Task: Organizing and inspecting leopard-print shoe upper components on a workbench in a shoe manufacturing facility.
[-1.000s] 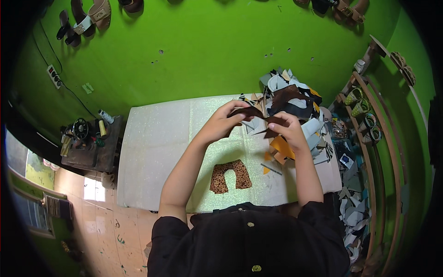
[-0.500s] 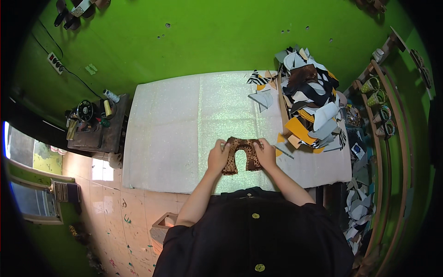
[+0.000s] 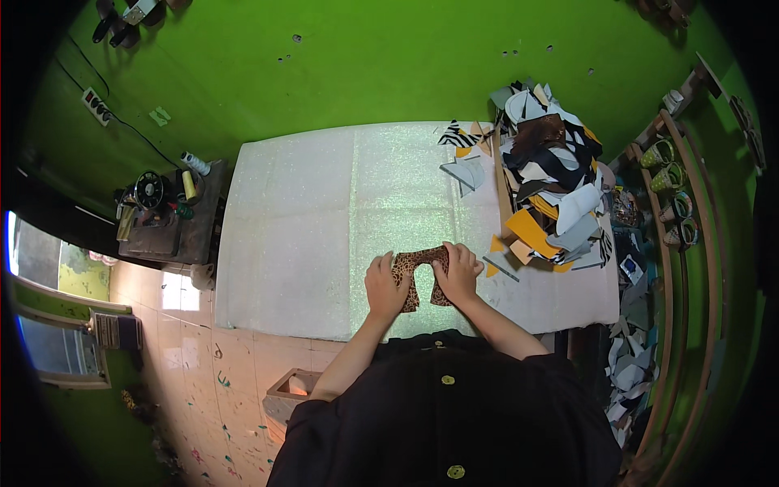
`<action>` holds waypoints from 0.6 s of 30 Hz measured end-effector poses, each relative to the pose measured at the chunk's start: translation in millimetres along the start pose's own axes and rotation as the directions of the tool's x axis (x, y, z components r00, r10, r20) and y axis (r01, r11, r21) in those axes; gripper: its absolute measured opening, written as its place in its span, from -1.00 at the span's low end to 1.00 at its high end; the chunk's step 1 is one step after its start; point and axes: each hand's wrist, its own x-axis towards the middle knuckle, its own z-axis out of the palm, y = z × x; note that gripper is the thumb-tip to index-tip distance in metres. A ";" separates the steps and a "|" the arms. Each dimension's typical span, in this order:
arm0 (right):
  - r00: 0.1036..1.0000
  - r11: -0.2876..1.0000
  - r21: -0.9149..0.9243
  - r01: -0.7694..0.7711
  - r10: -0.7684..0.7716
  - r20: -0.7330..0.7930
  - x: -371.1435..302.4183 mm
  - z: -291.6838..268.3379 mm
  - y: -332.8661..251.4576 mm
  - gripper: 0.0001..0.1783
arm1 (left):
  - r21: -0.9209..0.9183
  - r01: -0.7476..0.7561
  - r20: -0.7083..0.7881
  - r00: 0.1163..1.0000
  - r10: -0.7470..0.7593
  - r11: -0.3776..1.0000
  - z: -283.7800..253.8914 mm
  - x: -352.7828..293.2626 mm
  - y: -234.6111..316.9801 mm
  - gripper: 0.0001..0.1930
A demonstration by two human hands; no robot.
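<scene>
Close to the near edge of the white-covered table [image 3: 284, 243] is a U-shaped piece of brown leopard-print material [image 3: 422, 256], its curve pointing away from me and its two legs toward me. It looks like a shoe upper. My left hand [image 3: 385, 284] grips its left leg, thumb laid along the inner side. On the opposite side my right hand [image 3: 459, 274] holds the upper right corner, thumb on top and fingers curled around the outer edge. Both hands are closed on the piece; the fingertips beneath are hidden.
A heap of cut scraps [image 3: 552, 178] in white, black, yellow and grey fills the table's right end, with loose offcuts [image 3: 464, 172] beside it. Left of the table stands a sewing machine [image 3: 150, 191] with thread spools. Small shoes [image 3: 667, 176] hang on a wooden rack at right.
The leopard-print piece has turned slightly and its underside no longer shows along the top. My left hand has slid down its left leg; my right thumb has shifted inward.
</scene>
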 end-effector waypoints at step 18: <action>0.955 0.967 -0.101 0.233 -0.208 0.211 21.3 0.2 0.8 -0.50 | 0.105 -0.191 0.143 0.974 0.175 0.976 43.1 27.3 -4.2 -0.65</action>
